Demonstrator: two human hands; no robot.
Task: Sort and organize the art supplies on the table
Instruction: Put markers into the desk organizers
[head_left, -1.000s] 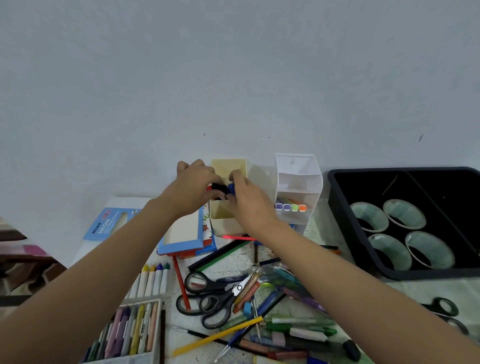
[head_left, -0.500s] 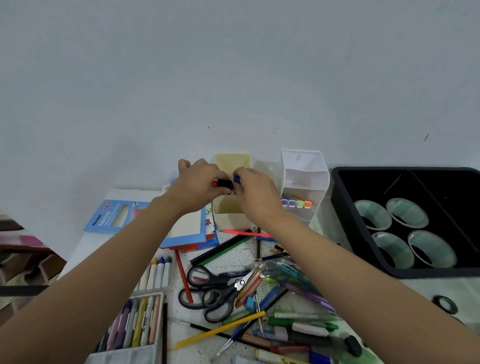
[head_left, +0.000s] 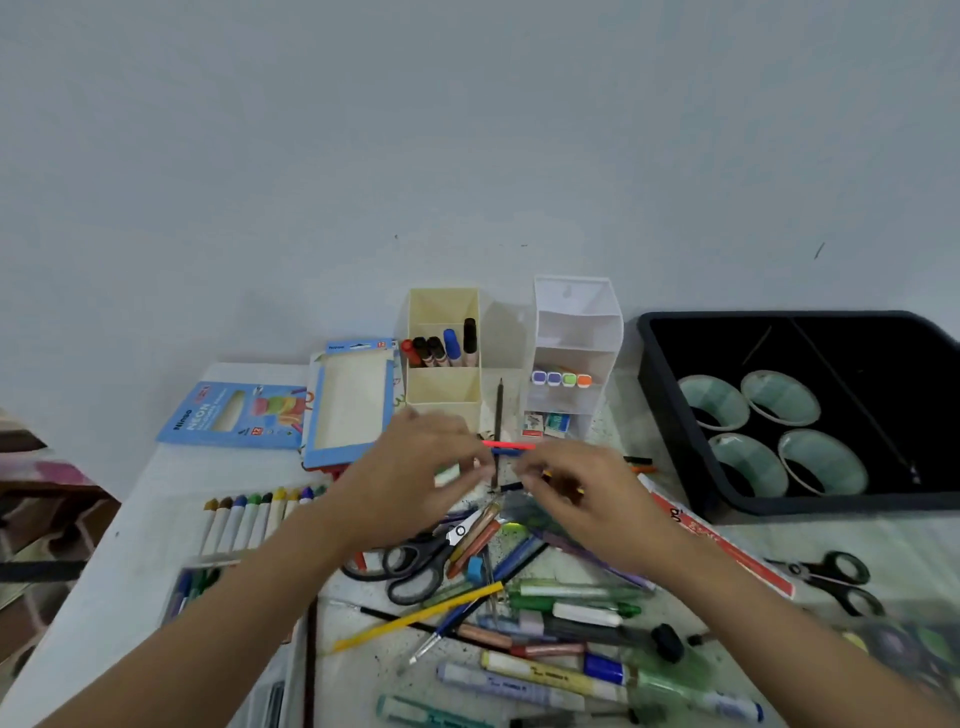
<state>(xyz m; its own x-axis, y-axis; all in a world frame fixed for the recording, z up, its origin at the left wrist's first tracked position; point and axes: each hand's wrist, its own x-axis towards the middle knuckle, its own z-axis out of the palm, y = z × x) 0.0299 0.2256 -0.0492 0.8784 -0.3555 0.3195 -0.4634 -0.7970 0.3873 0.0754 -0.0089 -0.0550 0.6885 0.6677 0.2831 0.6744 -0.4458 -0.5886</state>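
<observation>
A cream organizer (head_left: 441, 402) stands at the back of the table, and several markers (head_left: 451, 344) with red, black and blue caps stand in its middle compartment. My left hand (head_left: 415, 480) and my right hand (head_left: 579, 501) hover side by side just in front of it, above a pile of pens and pencils (head_left: 545, 608). Both hands are motion-blurred, with fingers loosely bent and nothing visible in them. A pink pencil (head_left: 511, 445) and a dark pencil (head_left: 498, 426) lie between the fingertips and the organizer.
A white tiered organizer (head_left: 576, 322) holds highlighters (head_left: 561, 379). On the right, a black tray (head_left: 670, 415) contains tape rolls (head_left: 779, 397). Scissors (head_left: 415, 566) lie in the pile, and another pair (head_left: 831, 577) lies right of it. Crayons (head_left: 249, 519), a blue neon box (head_left: 234, 415) and an open box (head_left: 353, 405) sit left.
Both hands have pulled back toward me from the cream organizer, leaving the red, black and blue markers standing in its middle compartment. The camera has tilted slightly.
</observation>
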